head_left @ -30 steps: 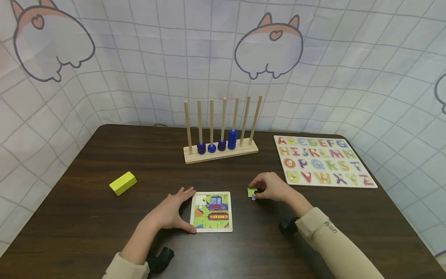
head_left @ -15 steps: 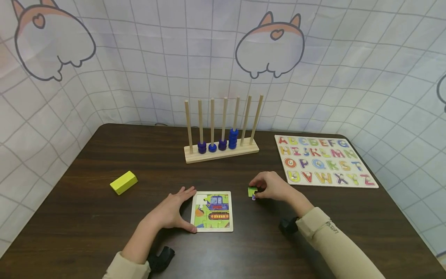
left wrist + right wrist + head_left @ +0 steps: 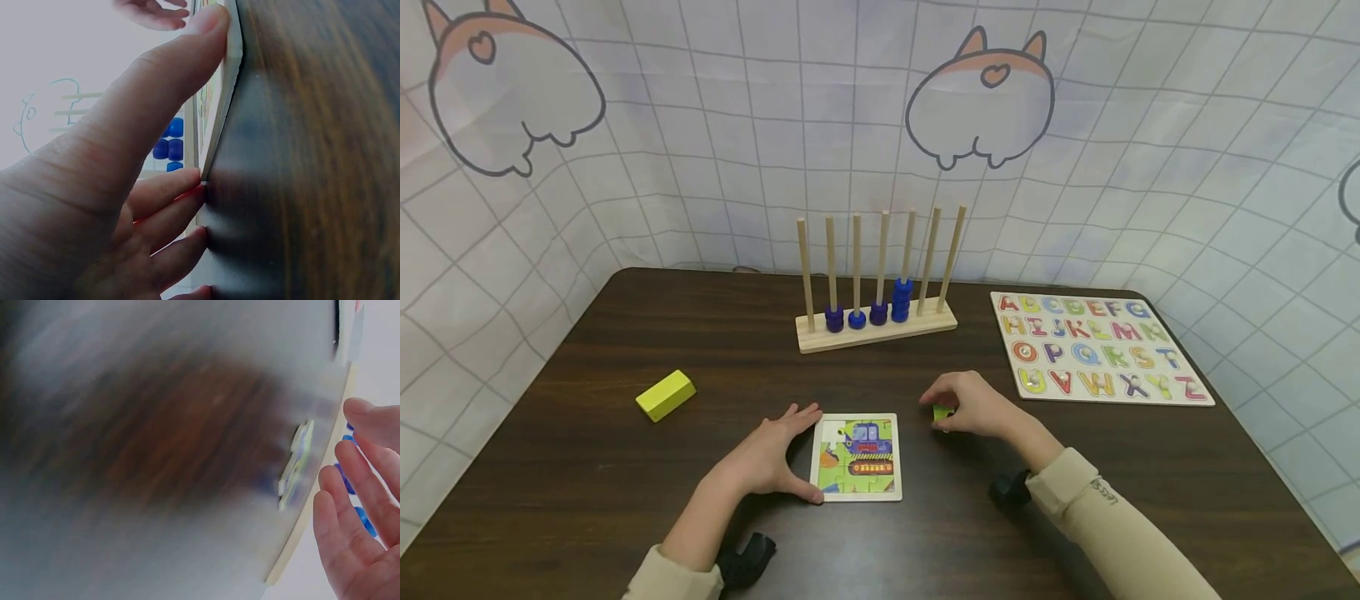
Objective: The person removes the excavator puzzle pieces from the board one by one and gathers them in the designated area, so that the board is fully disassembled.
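Observation:
A small square jigsaw puzzle (image 3: pixel 859 457) in a pale wooden frame shows a purple digger on green, with a pale patch at its upper left. My left hand (image 3: pixel 766 454) spans its left side, fingers spread. The thumb touches the near left corner and a forefinger the far left one, as the left wrist view also shows. To the right of the puzzle, a loose green puzzle piece (image 3: pixel 942 412) lies on the table, partly hidden beneath my right hand (image 3: pixel 976 404). In the right wrist view the fingers (image 3: pixel 359 481) are apart from the piece (image 3: pixel 296 464).
Behind stands a wooden peg rack (image 3: pixel 880 333) with blue and purple beads on some pegs. An alphabet board (image 3: pixel 1101 348) lies at the right, and a yellow block (image 3: pixel 666 395) at the left. A grid-patterned cloth (image 3: pixel 737 125) hangs behind the dark table (image 3: pixel 587 467).
My right hand has shifted slightly left over the green puzzle piece and now covers more of it. The left hand stays at the puzzle's left side.

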{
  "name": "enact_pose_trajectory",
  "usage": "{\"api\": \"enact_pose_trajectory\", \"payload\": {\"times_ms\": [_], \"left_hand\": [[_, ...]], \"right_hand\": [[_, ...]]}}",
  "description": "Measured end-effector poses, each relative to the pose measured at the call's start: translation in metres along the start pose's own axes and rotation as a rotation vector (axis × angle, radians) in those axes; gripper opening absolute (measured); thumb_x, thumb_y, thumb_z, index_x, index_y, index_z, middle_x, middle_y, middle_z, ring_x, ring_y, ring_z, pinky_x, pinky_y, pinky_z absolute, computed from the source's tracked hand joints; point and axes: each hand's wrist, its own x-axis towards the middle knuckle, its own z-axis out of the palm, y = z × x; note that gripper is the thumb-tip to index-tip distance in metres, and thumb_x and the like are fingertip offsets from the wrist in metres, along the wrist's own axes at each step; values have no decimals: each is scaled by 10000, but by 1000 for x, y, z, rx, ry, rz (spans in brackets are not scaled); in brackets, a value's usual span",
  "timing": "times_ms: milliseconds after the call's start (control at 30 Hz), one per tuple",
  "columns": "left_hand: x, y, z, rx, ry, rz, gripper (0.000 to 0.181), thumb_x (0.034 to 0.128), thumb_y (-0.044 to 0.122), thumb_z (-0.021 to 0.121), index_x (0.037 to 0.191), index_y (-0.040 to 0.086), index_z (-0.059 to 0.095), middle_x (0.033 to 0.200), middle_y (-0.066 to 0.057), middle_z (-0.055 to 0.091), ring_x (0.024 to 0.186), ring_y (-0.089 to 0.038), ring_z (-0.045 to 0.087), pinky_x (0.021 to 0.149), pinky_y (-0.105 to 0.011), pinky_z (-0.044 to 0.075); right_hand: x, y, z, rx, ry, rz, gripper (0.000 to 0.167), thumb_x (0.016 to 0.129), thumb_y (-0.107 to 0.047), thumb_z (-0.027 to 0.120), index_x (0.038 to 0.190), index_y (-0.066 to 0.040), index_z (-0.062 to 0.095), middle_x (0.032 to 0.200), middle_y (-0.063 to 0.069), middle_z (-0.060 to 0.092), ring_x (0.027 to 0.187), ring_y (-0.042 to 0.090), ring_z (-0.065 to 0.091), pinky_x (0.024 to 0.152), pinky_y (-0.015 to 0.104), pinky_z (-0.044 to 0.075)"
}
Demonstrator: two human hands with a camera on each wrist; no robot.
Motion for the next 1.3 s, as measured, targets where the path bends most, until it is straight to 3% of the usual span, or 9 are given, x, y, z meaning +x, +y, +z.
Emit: {"api": "enact_pose_trajectory", "payload": {"times_ms": [667, 1000, 1300], "left_hand": [[-1, 0, -1, -10, 2, 16, 1041, 537, 424, 862, 1383, 46, 389, 1454, -86, 325, 1361, -309, 187, 1049, -573, 138], [-1, 1, -2, -10, -4, 23, 1036, 546, 438, 854, 1384, 45, 387, 1455, -94, 323, 1359, -319, 186, 1044, -583, 135], [-1, 0, -2, -6, -6, 30, 1032, 546, 449, 849, 1379, 43, 395, 1453, -99, 324, 1358, -321, 188, 1040, -591, 136]], "right_hand": [[26, -27, 23, 27, -47, -44, 273, 754, -93, 739, 1015, -37, 684, 959, 49, 636, 863, 188, 583, 766, 319, 506], [37, -43, 33, 55, -85, -38, 273, 758, -84, 739, 1021, -34, 682, 949, 60, 632, 770, 205, 556, 639, 238, 467], [49, -53, 41, 24, -138, 11, 311, 746, -163, 767, 1034, -78, 688, 986, 21, 624, 829, 164, 539, 728, 238, 457]]}}
